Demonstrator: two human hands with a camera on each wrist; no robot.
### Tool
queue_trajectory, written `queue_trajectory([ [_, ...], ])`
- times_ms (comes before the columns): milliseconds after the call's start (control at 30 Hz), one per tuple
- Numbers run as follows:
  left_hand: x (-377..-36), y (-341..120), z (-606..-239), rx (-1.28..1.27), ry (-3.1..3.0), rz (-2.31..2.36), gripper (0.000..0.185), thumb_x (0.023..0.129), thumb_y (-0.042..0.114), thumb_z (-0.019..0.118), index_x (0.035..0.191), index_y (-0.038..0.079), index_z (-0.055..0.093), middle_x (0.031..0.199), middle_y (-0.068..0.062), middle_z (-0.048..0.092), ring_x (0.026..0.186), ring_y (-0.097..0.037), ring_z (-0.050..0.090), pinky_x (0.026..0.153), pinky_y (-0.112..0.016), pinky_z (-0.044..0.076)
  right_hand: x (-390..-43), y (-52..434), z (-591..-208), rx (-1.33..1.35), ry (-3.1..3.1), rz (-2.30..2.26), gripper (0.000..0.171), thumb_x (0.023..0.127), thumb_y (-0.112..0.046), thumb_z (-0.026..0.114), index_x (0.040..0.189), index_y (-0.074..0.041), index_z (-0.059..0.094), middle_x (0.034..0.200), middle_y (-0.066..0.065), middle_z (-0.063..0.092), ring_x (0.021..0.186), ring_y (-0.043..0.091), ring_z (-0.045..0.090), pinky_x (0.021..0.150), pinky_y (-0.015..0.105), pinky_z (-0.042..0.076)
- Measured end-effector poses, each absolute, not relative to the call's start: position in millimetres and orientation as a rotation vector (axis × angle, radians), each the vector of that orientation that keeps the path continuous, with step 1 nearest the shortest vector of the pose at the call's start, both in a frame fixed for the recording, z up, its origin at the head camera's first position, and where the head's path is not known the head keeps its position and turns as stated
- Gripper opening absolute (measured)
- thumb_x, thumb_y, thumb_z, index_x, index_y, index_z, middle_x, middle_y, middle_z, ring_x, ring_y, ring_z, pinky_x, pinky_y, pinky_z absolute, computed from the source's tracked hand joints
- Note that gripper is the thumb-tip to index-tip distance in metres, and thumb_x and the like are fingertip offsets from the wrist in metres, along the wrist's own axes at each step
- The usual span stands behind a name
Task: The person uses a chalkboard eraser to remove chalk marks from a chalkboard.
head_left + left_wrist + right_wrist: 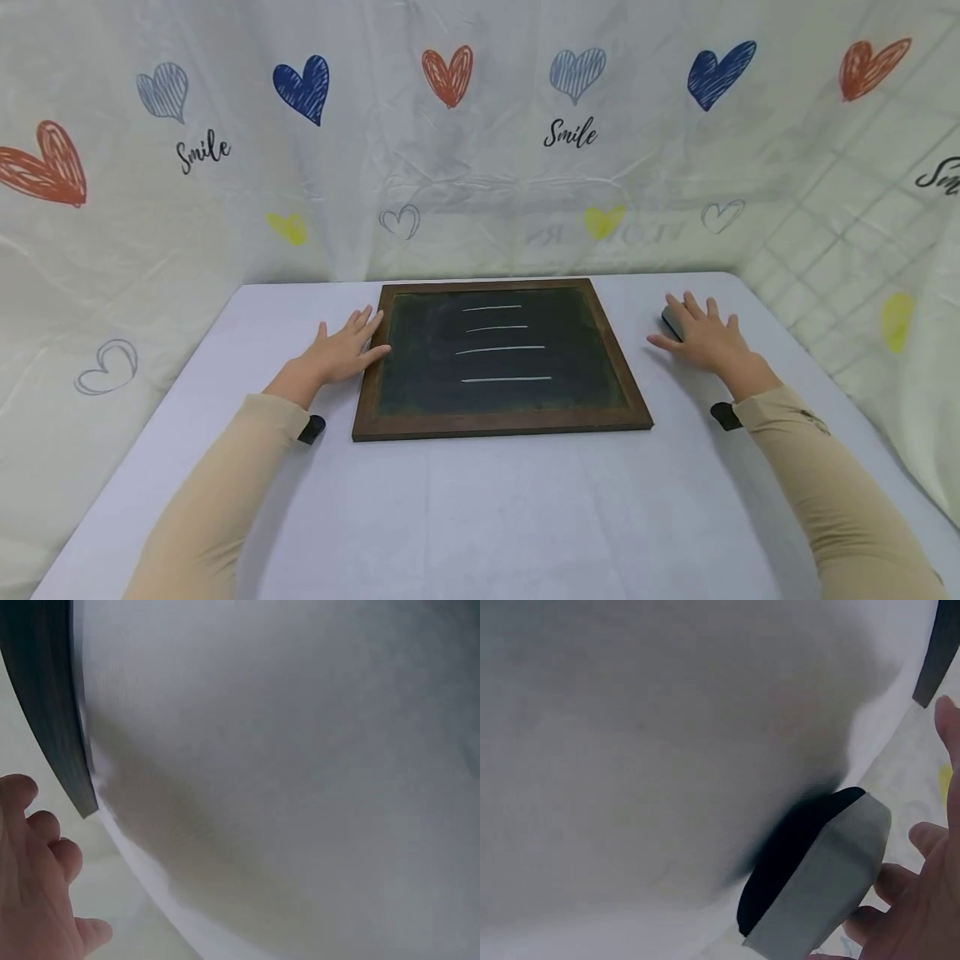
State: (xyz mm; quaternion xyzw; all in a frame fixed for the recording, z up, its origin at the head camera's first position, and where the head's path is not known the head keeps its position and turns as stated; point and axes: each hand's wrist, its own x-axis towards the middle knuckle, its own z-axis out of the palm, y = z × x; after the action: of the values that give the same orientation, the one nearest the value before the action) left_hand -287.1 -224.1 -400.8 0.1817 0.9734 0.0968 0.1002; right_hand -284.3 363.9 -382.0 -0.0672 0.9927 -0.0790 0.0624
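Note:
A small chalkboard (pixel 498 358) in a brown wooden frame lies flat on the white table, with several white chalk lines across its dark face. At the frame's left edge is my left hand (pixel 341 346), fingers straight and spread, its fingertips and thumb at the wood. My right hand (pixel 705 333) reaches over a chalkboard eraser (pixel 825 877) with a grey back and dark felt, to the right of the board. Its fingers are spread, several of them at the eraser's back, with the thumb standing apart. The hand partly hides the eraser in the head view.
White cloth covers the table (pixel 480 517). A white curtain (pixel 487 167) printed with hearts and "Smile" hangs behind it and at both sides. Small black devices (pixel 312 429) sit at both wrists.

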Motion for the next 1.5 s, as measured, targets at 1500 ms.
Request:
queue_trajectory([
  [1500, -288.2, -212.5, -404.9, 0.553, 2.816, 0.179, 0.079, 0.11, 0.049, 0.038, 0.164, 0.001, 0.005, 0.171, -0.018, 0.001, 0.156, -0.035, 0.008, 0.115, -0.072, -0.001, -279.6, 360.2, -365.1, -0.444, 3.19, -0.461, 0.063, 0.096, 0.002, 0.059, 0.154, 0.005, 0.035, 0.151, 0.042, 0.033, 0.126, 0.067, 0.039, 0.099, 0.073, 0.036],
])
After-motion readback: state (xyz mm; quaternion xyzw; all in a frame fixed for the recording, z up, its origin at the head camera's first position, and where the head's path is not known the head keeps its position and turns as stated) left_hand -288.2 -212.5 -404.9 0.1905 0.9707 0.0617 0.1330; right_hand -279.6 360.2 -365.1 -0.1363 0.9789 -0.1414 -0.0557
